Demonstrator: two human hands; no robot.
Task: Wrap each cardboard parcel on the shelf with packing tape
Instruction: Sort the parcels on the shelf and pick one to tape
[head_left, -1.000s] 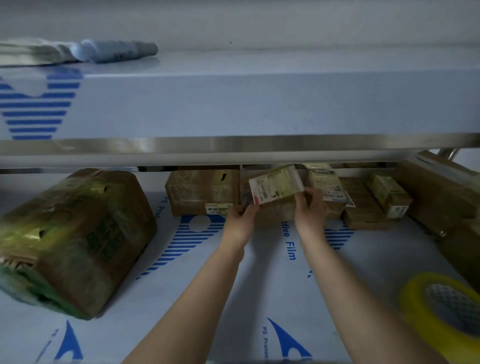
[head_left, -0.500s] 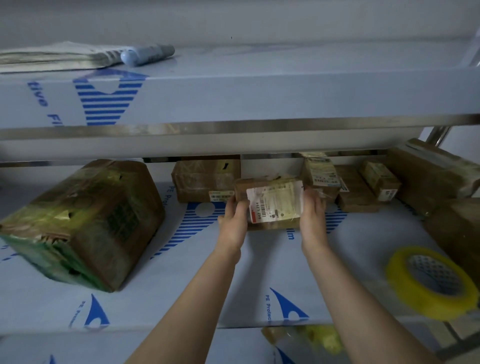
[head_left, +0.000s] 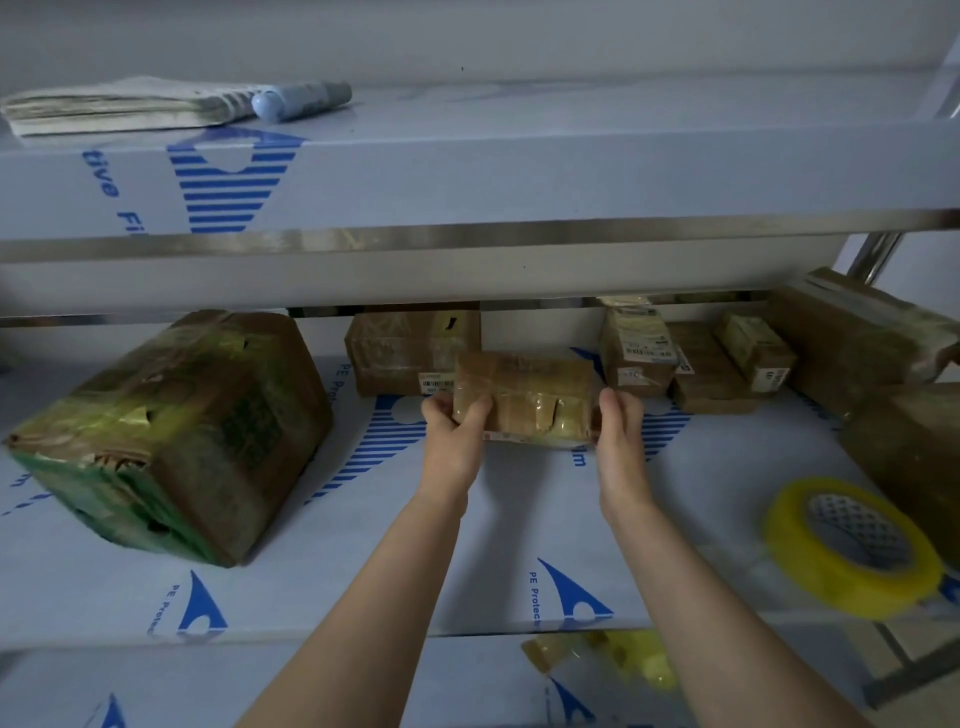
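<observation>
Small brown tape-patched cardboard parcel (head_left: 524, 395), held aloft left of the yellow packing-tape roll (head_left: 852, 545), left hand (head_left: 452, 434) and right hand (head_left: 621, 434) fingers clamped on its short ends; likely light, stiff, tape-slick: grip the ends.

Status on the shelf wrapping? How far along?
Looks done: large box and back-row parcels show glossy yellowish tape. In hand: left hand and right hand grip a small parcel already bearing tape strips. Left: tape roll lies idle on the shelf; brown box beside it unclear.
</observation>
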